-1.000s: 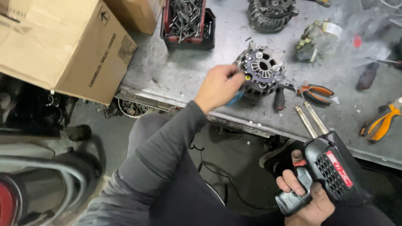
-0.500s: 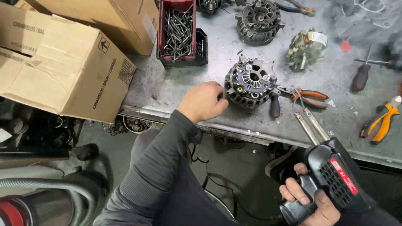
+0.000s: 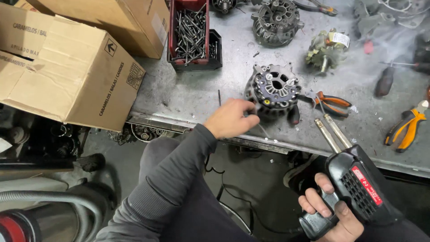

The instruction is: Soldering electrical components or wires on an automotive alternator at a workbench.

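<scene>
Fingers (image 3: 244, 117) of your left hand (image 3: 230, 118) pinch a thin wire beside the black round alternator housing (image 3: 273, 92); your right hand (image 3: 329, 213) clenches the black soldering gun with a red rectangular label (image 3: 360, 188), brown cardboard boxes (image 3: 71, 76) far left on the grey metal surface (image 3: 192, 96)

— Where is the alternator (image 3: 273, 92)?

— On the bench (image 3: 188, 96), near its front edge, just right of my left hand (image 3: 230, 118). The pliers (image 3: 330, 103) lie right of it.

— And behind it?

— The bin of bolts (image 3: 190, 31), left of it the boxes (image 3: 71, 76). My right hand (image 3: 329, 213) holds the soldering gun (image 3: 358, 181) before the bench.
</scene>
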